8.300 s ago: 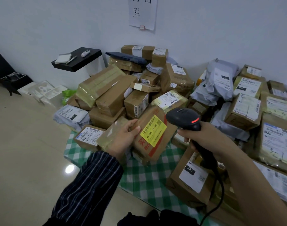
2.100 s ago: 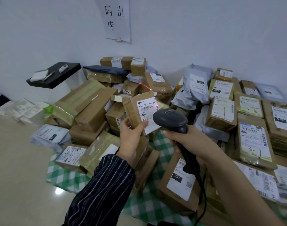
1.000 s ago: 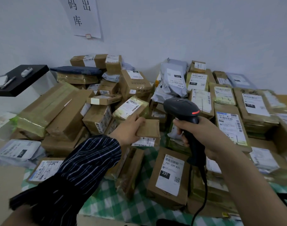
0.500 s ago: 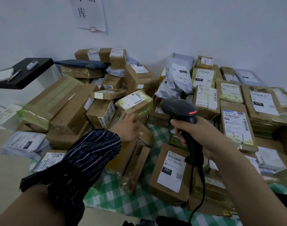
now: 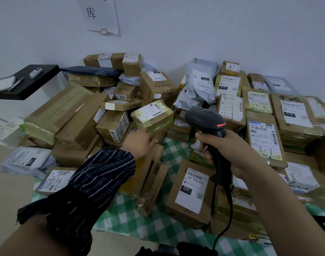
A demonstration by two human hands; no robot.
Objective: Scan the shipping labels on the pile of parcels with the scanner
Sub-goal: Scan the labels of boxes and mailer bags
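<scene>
right hand [image 5: 230, 150] fingers grip scanner [image 5: 206, 121] | left hand [image 5: 139, 143] fingers blurred at yellow-taped parcel [image 5: 152, 117], grip unclear

A black shelf [image 5: 28, 84] stands out from the white wall [image 5: 213, 24]. On the shelf lie 1 white notepad [image 5: 2, 84] at the left edge, 1 pen [image 5: 15, 83] just beside it, and 1 small white device [image 5: 35, 72] near the back edge. 1 paper sheet [image 5: 100, 13] with printed characters hangs on the wall. A green-and-white checked cloth [image 5: 158, 224] is spread on the pale floor [image 5: 8, 200].
</scene>
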